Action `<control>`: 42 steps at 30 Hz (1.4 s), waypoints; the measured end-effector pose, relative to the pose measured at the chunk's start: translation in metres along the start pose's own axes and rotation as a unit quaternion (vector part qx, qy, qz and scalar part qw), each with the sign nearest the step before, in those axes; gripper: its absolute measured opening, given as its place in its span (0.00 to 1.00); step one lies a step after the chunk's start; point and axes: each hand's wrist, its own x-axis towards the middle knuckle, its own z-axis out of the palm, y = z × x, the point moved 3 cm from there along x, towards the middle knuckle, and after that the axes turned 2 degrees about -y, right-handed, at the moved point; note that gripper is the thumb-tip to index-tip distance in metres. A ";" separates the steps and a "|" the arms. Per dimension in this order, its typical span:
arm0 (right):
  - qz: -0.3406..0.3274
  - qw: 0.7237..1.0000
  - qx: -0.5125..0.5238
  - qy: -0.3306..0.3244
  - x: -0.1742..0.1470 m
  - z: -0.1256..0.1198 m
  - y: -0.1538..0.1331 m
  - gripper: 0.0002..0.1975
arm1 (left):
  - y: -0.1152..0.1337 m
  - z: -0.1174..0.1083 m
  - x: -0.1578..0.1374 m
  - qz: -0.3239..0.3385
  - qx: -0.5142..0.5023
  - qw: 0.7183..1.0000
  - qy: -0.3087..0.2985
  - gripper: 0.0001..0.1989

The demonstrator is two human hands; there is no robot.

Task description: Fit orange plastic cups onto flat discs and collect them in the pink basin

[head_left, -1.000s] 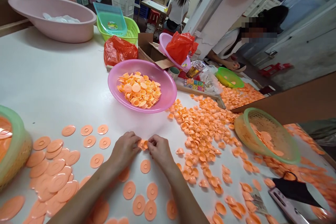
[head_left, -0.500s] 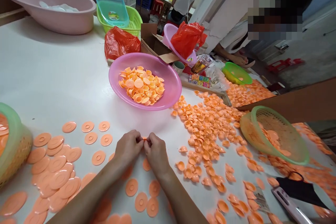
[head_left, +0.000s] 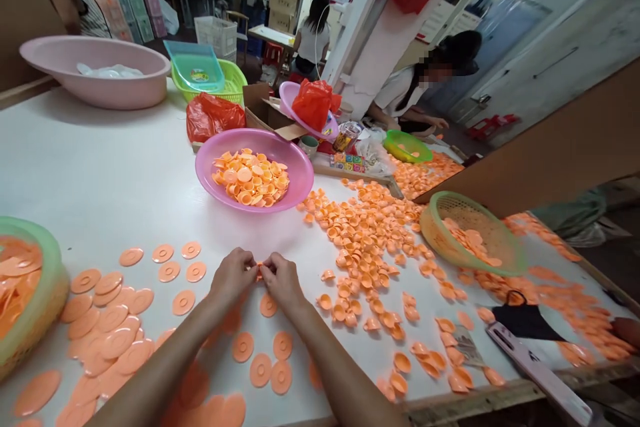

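Observation:
My left hand (head_left: 233,278) and my right hand (head_left: 283,280) meet over the white table, fingertips pinched together. Between them is a small orange plastic piece (head_left: 259,270), mostly hidden by the fingers, so whether it is a cup or a saucer does not show. Flat orange toy saucers (head_left: 183,302) lie to the left of my hands and below them, some piled up. To the right spreads a heap of small orange toy cups (head_left: 360,217). Beyond my hands, a pink basin (head_left: 301,177) holds a pile of orange cups with saucers.
A green basket (head_left: 53,280) of orange pieces stands at left, another basket (head_left: 505,257) at right. A phone (head_left: 537,370) and black mask (head_left: 525,322) lie near the right edge. Behind are a pale pink tub (head_left: 125,87), red bags and a co-worker (head_left: 400,97).
The camera view has tilted up and shifted, bringing more of the room into sight. My hands stay pinched together at the same place on the table.

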 end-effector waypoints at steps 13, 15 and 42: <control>-0.089 0.990 0.106 0.037 -0.076 -0.044 -0.032 0.10 | 0.004 0.006 -0.079 0.103 -0.298 0.949 0.002 0.15; -0.107 0.990 0.077 0.050 -0.080 -0.044 -0.030 0.09 | 0.004 0.009 -0.077 0.103 -0.292 0.951 -0.018 0.15; -0.049 0.978 -0.204 -0.006 -0.065 -0.067 0.019 0.16 | 0.017 0.015 -0.035 0.225 0.122 0.963 -0.089 0.11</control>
